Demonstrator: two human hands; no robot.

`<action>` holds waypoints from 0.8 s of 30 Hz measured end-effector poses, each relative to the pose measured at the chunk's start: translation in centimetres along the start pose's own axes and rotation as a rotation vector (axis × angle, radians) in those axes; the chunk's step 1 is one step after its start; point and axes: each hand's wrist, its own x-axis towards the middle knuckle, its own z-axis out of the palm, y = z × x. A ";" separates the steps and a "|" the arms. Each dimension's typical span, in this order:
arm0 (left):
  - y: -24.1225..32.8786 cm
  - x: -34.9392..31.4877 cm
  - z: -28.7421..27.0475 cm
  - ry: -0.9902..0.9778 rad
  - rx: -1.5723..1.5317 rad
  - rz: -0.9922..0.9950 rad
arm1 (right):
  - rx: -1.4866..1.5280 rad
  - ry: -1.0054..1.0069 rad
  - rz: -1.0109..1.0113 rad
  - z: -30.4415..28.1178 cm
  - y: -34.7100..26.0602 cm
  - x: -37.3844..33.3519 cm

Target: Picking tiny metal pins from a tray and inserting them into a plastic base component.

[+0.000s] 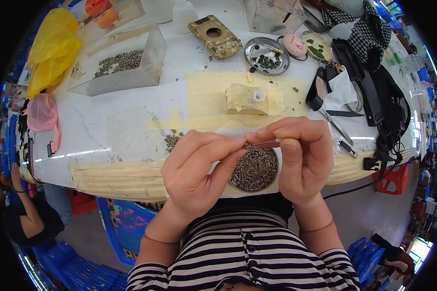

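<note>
My left hand [194, 167] and my right hand [306, 155] meet above a round dish [255, 191] heaped with small grey metal pieces [255, 169]. A thin, straight metal wire [263, 143] spans the gap between my fingertips. Its right end sits in the closed fingers of my right hand, by a small pale bit. My left thumb and forefinger pinch at the other end; what they hold there is too small to make out. A little heap of similar pieces [173, 139] lies on the table beside my left hand.
Behind my hands stands a taped block [245, 99] with a white ring on top. Farther back are a camouflage toy tank hull [215, 36], a metal dish [247, 60] of dark green bits and a clear box [119, 88]. Tweezers [338, 127] and black straps [395, 111] lie right.
</note>
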 end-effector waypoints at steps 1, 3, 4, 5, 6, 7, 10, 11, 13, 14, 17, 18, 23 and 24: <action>-0.1 0.0 -0.1 -0.011 0.006 0.015 | -0.001 -0.002 -0.005 0.0 0.1 0.0; -0.1 0.0 -0.2 -0.021 0.012 0.028 | -0.011 -0.010 -0.014 -0.1 0.1 0.0; -0.2 0.0 -0.2 -0.021 0.013 0.028 | -0.020 -0.016 -0.019 -0.1 0.1 0.1; -0.2 0.0 -0.2 -0.021 0.014 0.027 | -0.029 -0.022 -0.023 -0.1 0.1 0.1; -0.1 0.0 -0.1 -0.012 0.009 0.012 | -0.029 -0.019 -0.024 -0.1 0.1 0.1; -0.1 -0.1 -0.1 -0.002 0.003 -0.002 | -0.029 -0.016 -0.025 -0.1 0.1 0.1; 0.0 -0.1 0.0 0.012 -0.008 -0.015 | -0.016 -0.006 -0.018 -0.1 0.1 0.0; 0.0 -0.1 0.0 0.014 -0.011 -0.014 | -0.009 -0.003 -0.013 0.0 0.0 0.0; 0.0 -0.1 -0.1 0.013 -0.007 -0.017 | 0.015 -0.002 0.001 0.0 0.0 0.0; 0.0 -0.1 -0.1 0.012 -0.004 -0.018 | 0.028 -0.001 0.008 0.1 0.0 0.1; 0.0 0.0 -0.2 0.008 -0.005 -0.014 | 0.132 0.051 0.056 0.3 -0.3 0.2; 0.1 0.0 -0.2 0.008 -0.003 -0.013 | 0.107 0.067 0.057 0.3 -0.4 0.2; 0.0 0.0 -0.2 0.022 -0.014 -0.007 | -0.230 0.177 -0.034 -1.5 -0.5 1.8; 0.0 -0.1 -0.2 0.029 -0.014 -0.004 | -0.347 0.219 -0.078 -1.5 -0.4 2.4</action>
